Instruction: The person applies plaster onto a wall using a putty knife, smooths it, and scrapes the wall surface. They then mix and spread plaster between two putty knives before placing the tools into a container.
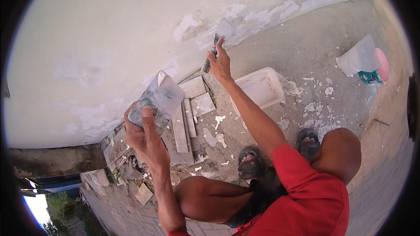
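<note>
My right hand (221, 64) grips the dark handle of a putty knife (224, 29), one finger stretched along it toward the blade. The blade lies at the lower part of a pale wall (109, 26), over rough white patches (188, 27) near the floor. Held up in my left hand (148, 136) is a flat, pale plate with a smeared, greenish surface (168, 94), thumb on its face and fingers behind. Its exact kind is unclear. Just below my right wrist, an oblong white tub (261, 88) with whitish residue rests on the ground.
Broken tiles and flat strips (179, 126) lie piled along the wall's foot below my left hand. White flakes (313, 109) litter the concrete. To the right, a teal bucket with a pink inside (379, 66) lies tipped beside a white sheet-like bag (359, 57). My sandalled feet (250, 164) are close by.
</note>
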{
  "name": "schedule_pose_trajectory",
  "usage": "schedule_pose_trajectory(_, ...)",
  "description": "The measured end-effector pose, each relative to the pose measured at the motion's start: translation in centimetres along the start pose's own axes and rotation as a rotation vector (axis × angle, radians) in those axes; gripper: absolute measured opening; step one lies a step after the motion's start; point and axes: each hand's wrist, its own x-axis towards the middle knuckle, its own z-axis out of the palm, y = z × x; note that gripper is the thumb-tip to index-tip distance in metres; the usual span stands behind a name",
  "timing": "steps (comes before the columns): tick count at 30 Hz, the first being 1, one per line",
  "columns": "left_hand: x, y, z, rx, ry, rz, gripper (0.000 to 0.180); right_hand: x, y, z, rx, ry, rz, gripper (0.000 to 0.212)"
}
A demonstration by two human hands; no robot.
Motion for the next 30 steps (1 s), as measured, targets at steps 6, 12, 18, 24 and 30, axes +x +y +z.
schedule_pose_trajectory(6, 0.3, -1.1, -0.5, -0.012, 0.042, 0.079, 0.030, -6.5, -2.0, 2.0, 0.051, -0.316, 0.137, 0.080)
schedule_pose_trajectory(12, -0.3, 0.4, -0.8, -0.013, 0.021, -0.016, 0.031, -1.6, -2.0, -4.4, -0.346, 0.049, 0.014, 0.074)
schedule_pose_trajectory(18, -0.4, 0.8, -0.7, 0.032, -0.038, -0.105, 0.027, -3.6, 0.5, -3.1, -0.599, -0.298, 0.039, 0.074)
schedule_pose_trajectory(24, -0.5, 0.5, -1.0, 0.000, 0.006, -0.007, 0.031, -3.7, -1.2, -4.3, -0.233, -0.170, 0.108, 0.068)
schedule_pose_trajectory(30, -0.4, 0.8, 0.1, -0.040, -0.031, -0.027, 0.030, -1.4, -1.0, -4.2, -0.379, -0.110, -0.054, 0.066)
